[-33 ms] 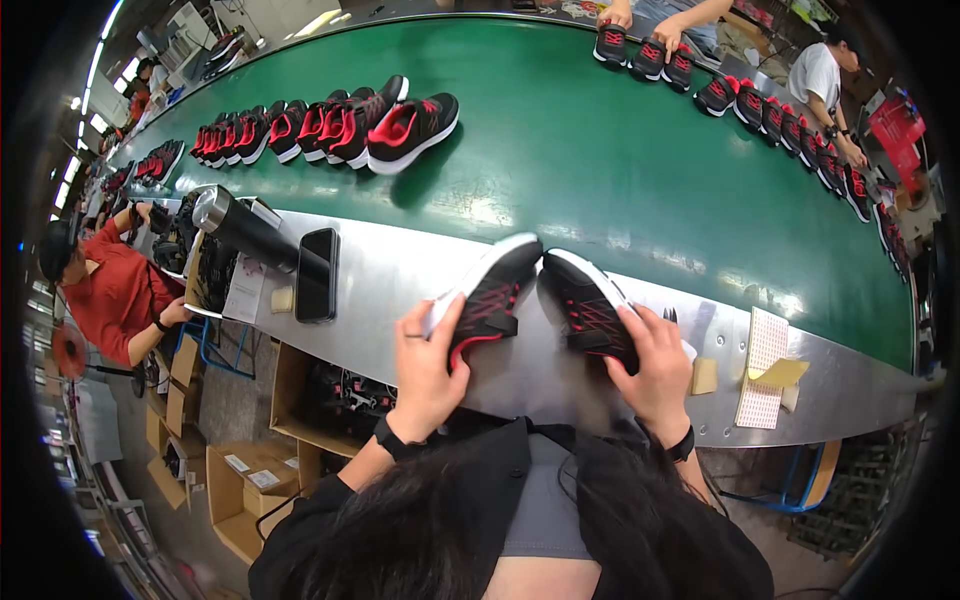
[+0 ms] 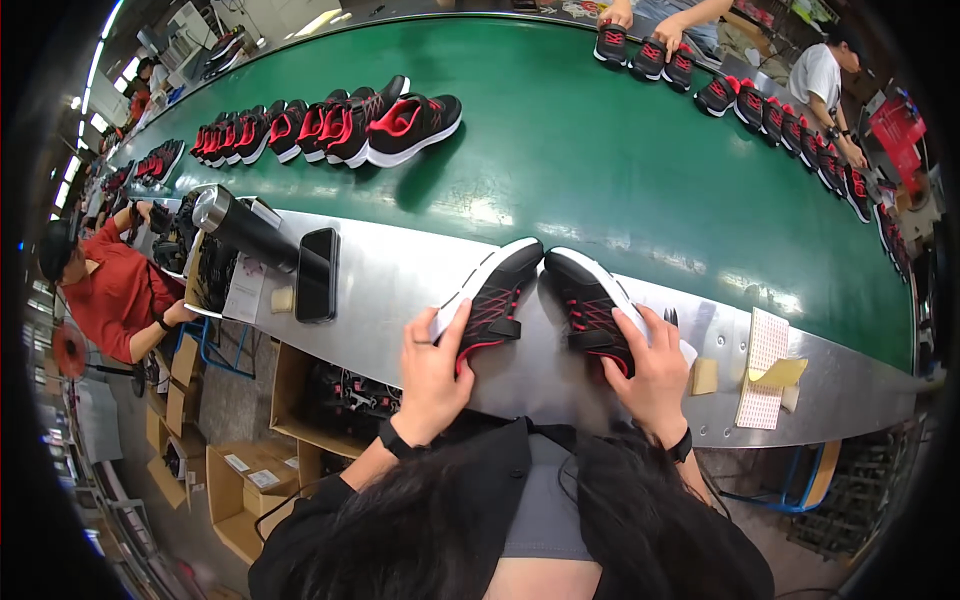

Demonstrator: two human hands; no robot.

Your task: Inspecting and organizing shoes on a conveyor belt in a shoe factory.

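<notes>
My left hand (image 2: pixel 434 374) is closed around the heel end of a black sneaker (image 2: pixel 497 300) with red lacing and a white sole. The mate, another black sneaker (image 2: pixel 588 305), is gripped near its heel by my right hand (image 2: pixel 652 372). Both shoes are above the metal ledge, toes pointing away and leaning in toward each other, close together at the tips. Their white soles face outward, and a dark strap crosses the left shoe near its opening. My fingers partly hide both heels.
Beyond the metal ledge (image 2: pixel 390 290) runs a green conveyor belt (image 2: pixel 560 130), carrying a row of sneakers (image 2: pixel 283 132) at left and more at far right. A phone (image 2: pixel 317 275), a dark bottle (image 2: pixel 250 232) and a sticker sheet (image 2: pixel 764 365) lie on the ledge. Co-workers stand around the belt.
The left shoe has shifted slightly right and rolled a little, showing more of its sole edge. My right hand has moved very slightly left with its shoe.
</notes>
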